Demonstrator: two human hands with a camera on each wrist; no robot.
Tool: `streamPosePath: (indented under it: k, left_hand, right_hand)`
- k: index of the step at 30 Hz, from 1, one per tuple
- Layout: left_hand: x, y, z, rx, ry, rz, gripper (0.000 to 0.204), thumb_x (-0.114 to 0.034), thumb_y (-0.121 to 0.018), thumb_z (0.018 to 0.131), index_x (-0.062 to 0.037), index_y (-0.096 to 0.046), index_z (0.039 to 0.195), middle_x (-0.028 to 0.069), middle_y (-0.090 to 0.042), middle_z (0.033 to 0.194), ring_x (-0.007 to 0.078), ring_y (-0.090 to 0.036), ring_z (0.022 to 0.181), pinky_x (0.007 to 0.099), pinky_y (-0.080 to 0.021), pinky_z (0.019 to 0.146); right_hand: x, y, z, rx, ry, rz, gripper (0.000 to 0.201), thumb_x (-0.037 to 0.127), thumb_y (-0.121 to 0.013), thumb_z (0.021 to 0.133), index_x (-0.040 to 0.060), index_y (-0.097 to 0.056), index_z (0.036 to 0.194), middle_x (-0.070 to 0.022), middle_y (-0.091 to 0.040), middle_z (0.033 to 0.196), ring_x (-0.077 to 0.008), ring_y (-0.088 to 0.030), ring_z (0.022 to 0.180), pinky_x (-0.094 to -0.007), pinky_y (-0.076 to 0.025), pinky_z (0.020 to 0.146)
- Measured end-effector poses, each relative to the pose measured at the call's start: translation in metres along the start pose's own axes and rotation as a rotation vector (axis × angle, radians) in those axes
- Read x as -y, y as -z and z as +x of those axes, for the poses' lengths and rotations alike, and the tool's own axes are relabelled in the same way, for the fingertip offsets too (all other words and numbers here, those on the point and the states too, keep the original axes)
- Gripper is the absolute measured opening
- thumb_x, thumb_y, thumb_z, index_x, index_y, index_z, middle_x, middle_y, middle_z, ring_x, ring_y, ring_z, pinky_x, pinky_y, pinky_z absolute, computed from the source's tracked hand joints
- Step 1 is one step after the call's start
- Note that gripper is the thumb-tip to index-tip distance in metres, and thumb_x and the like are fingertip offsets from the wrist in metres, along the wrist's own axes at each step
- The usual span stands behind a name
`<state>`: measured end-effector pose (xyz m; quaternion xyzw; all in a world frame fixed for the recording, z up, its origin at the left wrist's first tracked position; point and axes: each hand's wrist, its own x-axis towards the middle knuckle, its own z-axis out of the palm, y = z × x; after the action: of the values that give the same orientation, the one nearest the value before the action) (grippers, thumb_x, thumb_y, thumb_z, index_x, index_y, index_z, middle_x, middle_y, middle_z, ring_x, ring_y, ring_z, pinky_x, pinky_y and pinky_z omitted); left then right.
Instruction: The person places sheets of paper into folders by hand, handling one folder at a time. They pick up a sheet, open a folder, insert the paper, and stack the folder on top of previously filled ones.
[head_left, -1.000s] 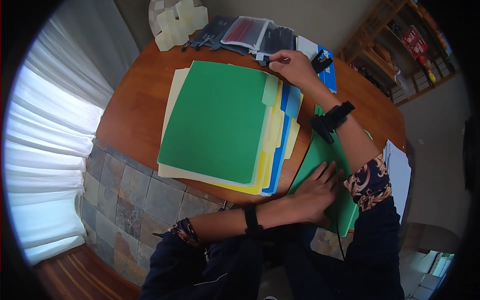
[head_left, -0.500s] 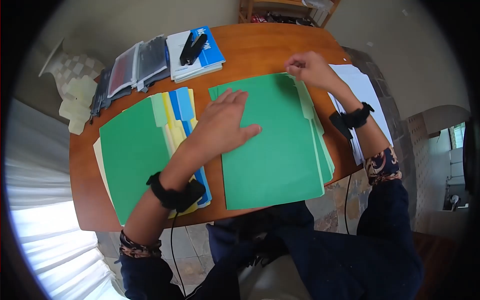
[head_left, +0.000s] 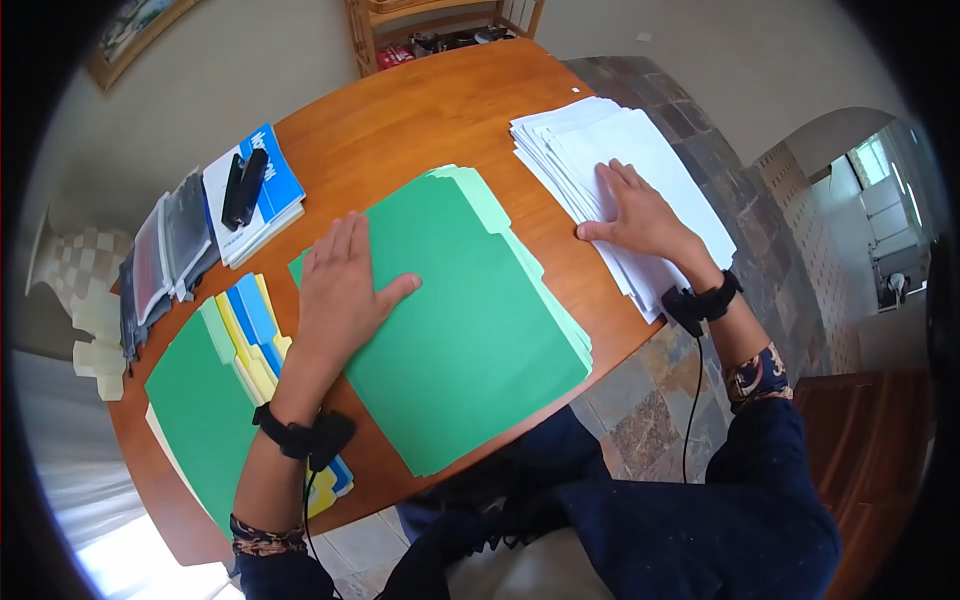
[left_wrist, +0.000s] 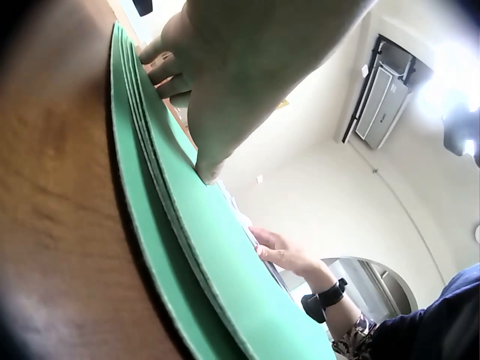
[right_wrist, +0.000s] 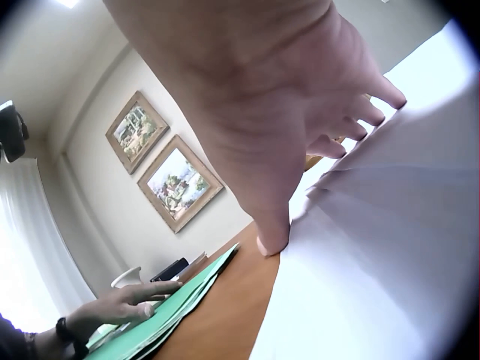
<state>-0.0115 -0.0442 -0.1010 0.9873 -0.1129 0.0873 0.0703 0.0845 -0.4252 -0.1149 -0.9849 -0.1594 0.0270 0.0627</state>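
My left hand (head_left: 338,290) rests flat on a stack of green folders (head_left: 470,340), fingers straight and thumb spread, near the stack's left edge. The left wrist view shows the edges of several green folders (left_wrist: 217,270) layered on the wood, with the thumb tip touching the top one. On a pile of white paper (head_left: 690,205) to the right lies my right hand (head_left: 645,220), fingers spread. In the right wrist view its fingertips press on the white sheets (right_wrist: 352,277), and the thumb is at the pile's edge. Neither hand grips anything.
Left of the green stack lies another folder pile (head_left: 195,405) with yellow and blue tabs. Behind it are zip pouches (head_left: 180,235) and a blue-and-white notebook (head_left: 282,170) carrying a black stapler (head_left: 243,190). A cable (head_left: 692,420) hangs from my right wrist.
The head view has swung right. My right hand has left the pouches, passed the green stack's far corner and come down on the paper pile. My left hand stays at the green folders.
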Motion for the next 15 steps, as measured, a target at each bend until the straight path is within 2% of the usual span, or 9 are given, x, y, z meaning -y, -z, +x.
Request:
streamPosePath:
  k: [7,8,9,11,15]
  left_hand:
    - [0.004,0.002,0.0,-0.031,0.005,-0.047,0.082,-0.046,-0.075,0.08,0.003,-0.046,0.139,0.0228,-0.049,0.139,0.0373,-0.046,0.13,0.0476,-0.036,0.109]
    - [0.005,0.0,-0.001,-0.034,0.0,-0.059,0.082,-0.046,-0.075,0.08,0.003,-0.046,0.139,0.0228,-0.049,0.139,0.0373,-0.046,0.13,0.0476,-0.036,0.109]
    - [0.005,-0.001,-0.002,-0.044,-0.004,-0.045,0.081,-0.046,-0.075,0.08,0.002,-0.047,0.139,0.0227,-0.048,0.14,0.0374,-0.046,0.13,0.0478,-0.036,0.109]
    - [0.006,-0.001,-0.002,-0.06,-0.006,-0.035,0.081,-0.046,-0.076,0.079,0.0009,-0.047,0.139,0.0225,-0.048,0.14,0.0376,-0.046,0.13,0.048,-0.036,0.109]
    - [0.004,0.003,0.001,-0.069,0.008,-0.097,0.081,-0.043,-0.079,0.077,0.0001,-0.049,0.138,0.0223,-0.047,0.14,0.0381,-0.046,0.129,0.048,-0.036,0.108]
  right_hand:
    - [0.016,0.007,-0.01,0.014,-0.071,0.017,0.092,0.058,-0.069,0.082,-0.0053,-0.043,0.144,-0.0268,-0.038,0.152,-0.0394,-0.037,0.142,-0.0449,-0.037,0.113]
    - [0.019,0.006,-0.011,-0.041,-0.059,0.001,0.082,0.052,-0.069,0.084,-0.0061,-0.049,0.138,-0.0266,-0.044,0.148,-0.0372,-0.043,0.138,-0.0433,-0.041,0.11]
    - [0.022,0.007,-0.012,-0.037,-0.063,-0.008,0.082,0.052,-0.069,0.084,-0.0061,-0.049,0.138,-0.0266,-0.044,0.148,-0.0372,-0.043,0.138,-0.0433,-0.041,0.11]
    - [0.027,0.013,-0.013,-0.046,-0.039,-0.012,0.072,0.048,-0.067,0.087,-0.0047,-0.054,0.134,-0.0241,-0.051,0.143,-0.0357,-0.053,0.13,-0.0407,-0.045,0.106]
    - [0.034,0.02,-0.012,-0.055,-0.029,-0.034,0.06,0.042,-0.066,0.089,-0.0043,-0.06,0.127,-0.022,-0.059,0.135,-0.0354,-0.061,0.118,-0.0404,-0.05,0.099]
